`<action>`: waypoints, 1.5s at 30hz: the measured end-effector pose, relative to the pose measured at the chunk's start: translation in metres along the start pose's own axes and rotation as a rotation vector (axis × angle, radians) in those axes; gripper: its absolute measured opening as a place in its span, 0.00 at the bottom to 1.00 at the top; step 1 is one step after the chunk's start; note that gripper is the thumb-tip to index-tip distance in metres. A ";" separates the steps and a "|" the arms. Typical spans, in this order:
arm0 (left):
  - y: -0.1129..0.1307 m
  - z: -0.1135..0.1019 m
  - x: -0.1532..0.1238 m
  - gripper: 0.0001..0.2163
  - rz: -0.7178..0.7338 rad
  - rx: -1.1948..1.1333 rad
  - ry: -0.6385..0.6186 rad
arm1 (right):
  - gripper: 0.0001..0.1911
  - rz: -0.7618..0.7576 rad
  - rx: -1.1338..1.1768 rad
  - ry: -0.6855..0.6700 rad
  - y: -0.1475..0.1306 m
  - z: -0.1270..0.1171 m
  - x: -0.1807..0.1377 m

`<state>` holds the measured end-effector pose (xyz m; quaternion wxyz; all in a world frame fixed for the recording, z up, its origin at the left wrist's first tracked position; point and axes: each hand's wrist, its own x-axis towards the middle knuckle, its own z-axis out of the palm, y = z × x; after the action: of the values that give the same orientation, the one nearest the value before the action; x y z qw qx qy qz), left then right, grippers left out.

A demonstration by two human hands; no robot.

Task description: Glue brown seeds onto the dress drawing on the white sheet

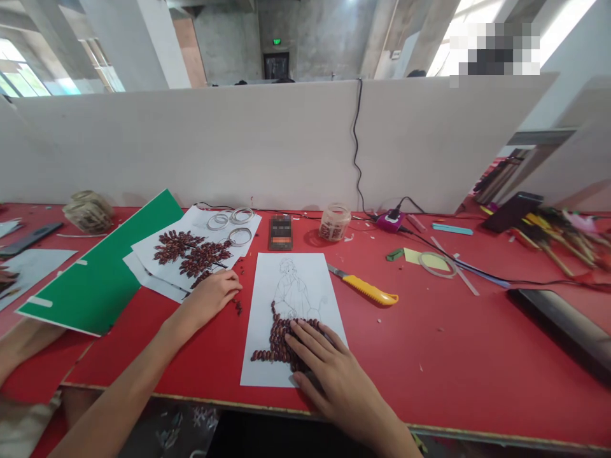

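A white sheet with a line drawing [291, 283] of a robed figure lies before me, its lower part covered with rows of glossy brown seeds [279, 340]. My right hand [322, 359] rests flat across these seeds, fingers stretched out, hiding some of them. Left of the sheet, my left hand [217, 292] touches down with its fingers bent together; whatever may be between the fingertips is hidden. A few loose seeds [238, 308] lie beside it. Under and behind that hand are papers [147, 251] bearing leaf-shaped clusters of brown seeds [205, 257].
A yellow utility knife [370, 289] lies right of the drawing. Behind stand a phone [280, 233] and a seed jar [335, 224]. Tape rings [240, 236], a green board [109, 267], a purple power adapter [390, 220] and a dark tablet-like object [563, 331] surround the work. Another person's arm [28, 343] is at left.
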<state>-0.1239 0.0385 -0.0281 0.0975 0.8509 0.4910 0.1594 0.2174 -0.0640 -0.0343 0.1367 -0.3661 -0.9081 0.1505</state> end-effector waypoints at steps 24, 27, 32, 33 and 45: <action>0.005 0.009 0.053 0.11 -0.190 0.114 0.037 | 0.32 0.001 0.004 -0.007 0.000 -0.003 0.001; 0.012 0.011 0.055 0.12 -0.207 0.175 0.020 | 0.33 -0.001 0.011 0.012 -0.001 -0.001 0.001; 0.011 0.013 0.056 0.11 -0.205 0.130 0.050 | 0.32 0.001 0.053 0.006 -0.003 -0.004 -0.006; 0.008 0.014 0.055 0.10 -0.199 0.108 0.055 | 0.32 0.012 0.078 0.032 0.002 -0.010 -0.004; -0.011 0.012 0.036 0.08 -0.183 -0.011 0.318 | 0.62 0.612 0.359 0.783 0.207 -0.078 0.170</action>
<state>-0.1112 0.0755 -0.0366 0.0374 0.7661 0.5748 0.2852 0.2560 0.2118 -0.0169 0.4763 -0.6141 -0.6004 0.1888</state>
